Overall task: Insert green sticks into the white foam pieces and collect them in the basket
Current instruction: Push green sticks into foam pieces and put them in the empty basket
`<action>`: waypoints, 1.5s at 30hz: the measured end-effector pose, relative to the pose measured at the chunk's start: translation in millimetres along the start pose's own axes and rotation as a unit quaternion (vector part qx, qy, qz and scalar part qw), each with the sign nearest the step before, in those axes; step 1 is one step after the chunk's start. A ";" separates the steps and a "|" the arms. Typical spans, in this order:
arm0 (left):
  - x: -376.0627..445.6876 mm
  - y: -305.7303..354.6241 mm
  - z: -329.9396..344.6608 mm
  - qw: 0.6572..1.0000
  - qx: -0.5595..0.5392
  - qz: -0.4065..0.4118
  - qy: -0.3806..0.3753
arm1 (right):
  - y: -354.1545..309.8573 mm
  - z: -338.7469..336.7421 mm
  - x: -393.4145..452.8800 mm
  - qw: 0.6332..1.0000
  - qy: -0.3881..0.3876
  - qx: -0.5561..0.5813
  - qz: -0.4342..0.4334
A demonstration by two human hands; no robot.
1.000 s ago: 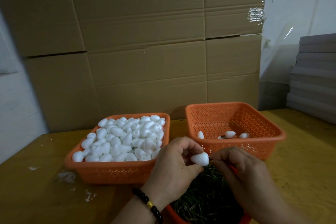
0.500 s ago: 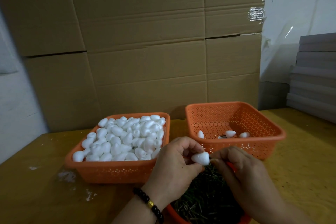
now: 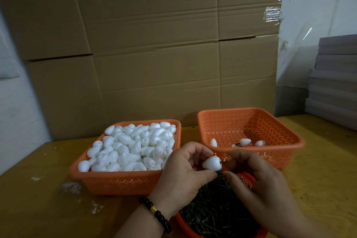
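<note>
I see the left hand (image 3: 181,172) pinching a white foam piece (image 3: 211,163) between thumb and curled fingers, above the near edge of the table (image 3: 48,199). A short dark green stick (image 3: 224,162) pokes out of the piece's right end, and the right hand (image 3: 257,178) grips that stick with curled fingertips. Both hands hover over a tray of green sticks (image 3: 214,212) at the bottom of my view. Behind the left hand sits an orange basket (image 3: 123,183) heaped with plain foam pieces (image 3: 131,147). To the right, a second orange basket (image 3: 280,133) holds a few pieces (image 3: 245,141) on its floor. A dark bead bracelet (image 3: 154,211) circles the left wrist.
</note>
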State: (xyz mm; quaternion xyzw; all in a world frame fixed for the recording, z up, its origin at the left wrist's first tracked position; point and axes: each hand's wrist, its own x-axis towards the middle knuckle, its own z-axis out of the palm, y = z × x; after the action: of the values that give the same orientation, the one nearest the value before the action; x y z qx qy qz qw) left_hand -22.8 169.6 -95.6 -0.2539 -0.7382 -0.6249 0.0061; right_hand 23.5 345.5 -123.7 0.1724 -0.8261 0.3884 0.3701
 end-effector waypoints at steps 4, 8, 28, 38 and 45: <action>0.4 -1.2 -0.2 1.000 -0.028 -0.014 -0.002 | 0.7 0.5 -0.6 1.000 0.004 0.006 0.004; 0.1 -0.6 1.6 0.995 -0.093 -0.043 -0.011 | 2.1 1.6 -1.1 1.000 0.012 0.016 0.004; -3.3 10.8 12.5 0.947 -0.272 -0.164 -0.054 | 1.7 3.9 0.3 0.997 0.013 -0.036 -0.068; -6.8 13.4 15.9 0.956 -0.227 -0.176 -0.059 | 9.5 1.7 5.0 0.998 0.042 -0.025 -0.036; -0.1 10.1 -7.8 0.987 0.145 -0.014 0.061 | 57.5 -35.2 23.6 0.978 0.108 -0.155 0.089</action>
State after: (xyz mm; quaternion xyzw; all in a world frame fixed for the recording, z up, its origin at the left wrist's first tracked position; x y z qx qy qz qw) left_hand -21.3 163.2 -84.6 -0.2008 -0.8228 -0.5258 0.0792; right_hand -8.4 409.3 -120.7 -0.0045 -0.8436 0.3033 0.4430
